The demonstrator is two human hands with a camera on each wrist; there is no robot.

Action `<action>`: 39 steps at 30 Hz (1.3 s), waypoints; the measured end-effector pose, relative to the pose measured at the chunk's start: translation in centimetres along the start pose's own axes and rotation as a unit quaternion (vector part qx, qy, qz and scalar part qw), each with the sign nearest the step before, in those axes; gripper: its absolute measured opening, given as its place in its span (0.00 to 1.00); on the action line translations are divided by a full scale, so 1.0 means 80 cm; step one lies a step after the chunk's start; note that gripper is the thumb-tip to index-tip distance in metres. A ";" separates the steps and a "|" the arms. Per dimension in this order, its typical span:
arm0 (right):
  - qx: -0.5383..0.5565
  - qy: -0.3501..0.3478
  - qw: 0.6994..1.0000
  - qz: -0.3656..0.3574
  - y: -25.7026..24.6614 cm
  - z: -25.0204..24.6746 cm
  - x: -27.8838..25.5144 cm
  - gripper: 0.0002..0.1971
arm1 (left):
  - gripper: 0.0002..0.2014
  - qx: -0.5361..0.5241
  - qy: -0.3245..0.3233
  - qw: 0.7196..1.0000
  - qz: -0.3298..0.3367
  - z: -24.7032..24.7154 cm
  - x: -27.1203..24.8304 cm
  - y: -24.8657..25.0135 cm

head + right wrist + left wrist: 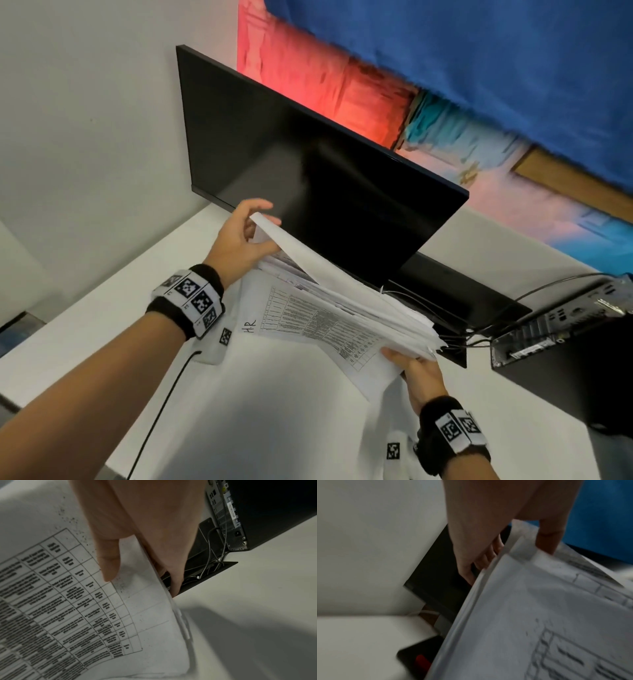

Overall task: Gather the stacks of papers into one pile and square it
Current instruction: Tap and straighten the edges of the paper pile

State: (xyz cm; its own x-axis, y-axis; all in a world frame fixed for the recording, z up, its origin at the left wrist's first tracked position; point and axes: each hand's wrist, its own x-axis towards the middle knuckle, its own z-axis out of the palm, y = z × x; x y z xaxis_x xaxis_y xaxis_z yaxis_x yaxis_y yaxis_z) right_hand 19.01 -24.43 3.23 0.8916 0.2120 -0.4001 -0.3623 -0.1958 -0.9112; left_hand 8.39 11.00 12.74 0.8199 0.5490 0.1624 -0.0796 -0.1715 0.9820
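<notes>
1. Papers [346, 308] are all in one thick bundle, held up off the white desk [274, 411] in front of the dark monitor [308, 164], edges pretty ragged and fanned.
2. Left hand [239, 236] grips the far-left end, thumb on the printed face, fingers curled round behind.
3. Right hand [423, 373] pinches the near-right end the same way, thumb on the table printout, fingers underneath.
4. Black computer box [565, 349] with cables sits off to the right.
</notes>
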 end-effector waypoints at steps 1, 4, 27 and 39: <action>-0.004 0.001 1.000 -0.002 -0.001 0.001 -0.002 0.25 | 0.33 0.040 -0.019 0.998 0.045 0.000 0.004 0.007; -0.015 -0.005 1.000 -0.015 -0.001 0.003 -0.005 0.28 | 0.26 0.204 -0.087 0.959 0.177 0.000 0.015 0.032; -0.028 0.004 0.996 0.087 0.029 -0.013 0.022 0.13 | 0.09 0.022 0.030 0.999 0.018 -0.027 -0.010 0.046; 0.065 -0.145 0.987 -0.014 -0.051 0.006 -0.024 0.07 | 0.15 -0.040 0.069 0.981 -0.176 0.009 -0.005 -0.044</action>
State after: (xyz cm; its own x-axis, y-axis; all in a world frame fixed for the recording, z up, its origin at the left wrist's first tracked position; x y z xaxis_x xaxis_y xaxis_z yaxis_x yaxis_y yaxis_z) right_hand 18.62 -23.62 7.66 0.7932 0.4851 -0.3680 -0.3873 -0.0644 -0.9197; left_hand 8.77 10.84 9.12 0.7203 0.6694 -0.1818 0.1452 0.1107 0.9832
